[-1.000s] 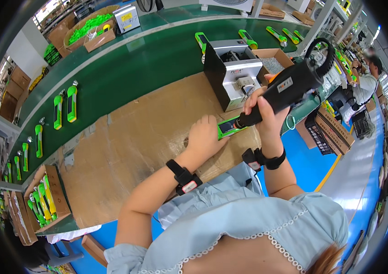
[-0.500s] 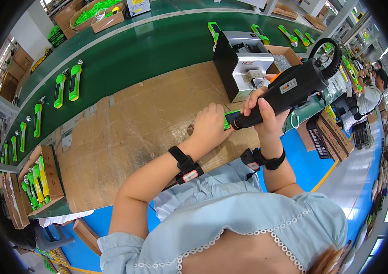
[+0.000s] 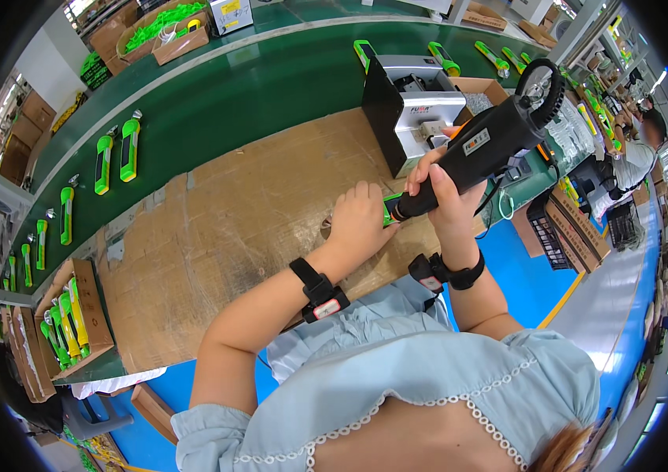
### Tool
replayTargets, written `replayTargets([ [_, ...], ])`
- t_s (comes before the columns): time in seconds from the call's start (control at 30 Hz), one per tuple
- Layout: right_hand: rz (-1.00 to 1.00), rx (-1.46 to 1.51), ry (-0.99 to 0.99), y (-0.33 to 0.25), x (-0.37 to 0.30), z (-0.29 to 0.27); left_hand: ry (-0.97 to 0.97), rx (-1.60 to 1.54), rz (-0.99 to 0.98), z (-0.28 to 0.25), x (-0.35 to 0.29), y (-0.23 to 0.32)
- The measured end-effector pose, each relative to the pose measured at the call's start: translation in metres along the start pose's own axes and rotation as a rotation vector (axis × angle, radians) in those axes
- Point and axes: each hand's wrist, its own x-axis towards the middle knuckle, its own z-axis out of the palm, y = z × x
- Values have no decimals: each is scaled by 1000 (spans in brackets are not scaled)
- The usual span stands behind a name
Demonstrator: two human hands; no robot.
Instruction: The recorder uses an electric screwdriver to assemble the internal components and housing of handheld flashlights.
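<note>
My right hand [image 3: 448, 197] is wrapped around a black electric screwdriver [image 3: 471, 153], held at a slant with its tip down to the left. The tip meets a green work light [image 3: 390, 203] with a dark panel, lying on the cardboard sheet [image 3: 231, 228]. My left hand [image 3: 359, 219] lies closed over that light and holds it down, hiding most of it. Just beyond my right hand stands a black and silver screw feeder [image 3: 428, 110]. Whether a screw is under the tip is hidden.
More green work lights [image 3: 129, 149] lie along the green conveyor belt [image 3: 271, 82]. A carton [image 3: 98, 315] of green and yellow lights stands at the left. Beside the feeder is a box of small metal parts [image 3: 478, 102]. At the far right a person [image 3: 644, 149] works.
The screwdriver's rear end has swung slightly to the left, with its tip still at the work light. My left hand stays in place; the view has shifted a little.
</note>
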Motion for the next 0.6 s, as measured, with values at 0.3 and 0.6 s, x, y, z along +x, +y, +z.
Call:
replayTargets([
  [0.3, -74, -61, -12, 12, -3, 10, 43, -46, 42, -1, -1, -6],
  [0.6, -59, -44, -36, 19, -7, -3, 19, -43, 21, 8, 4, -3],
])
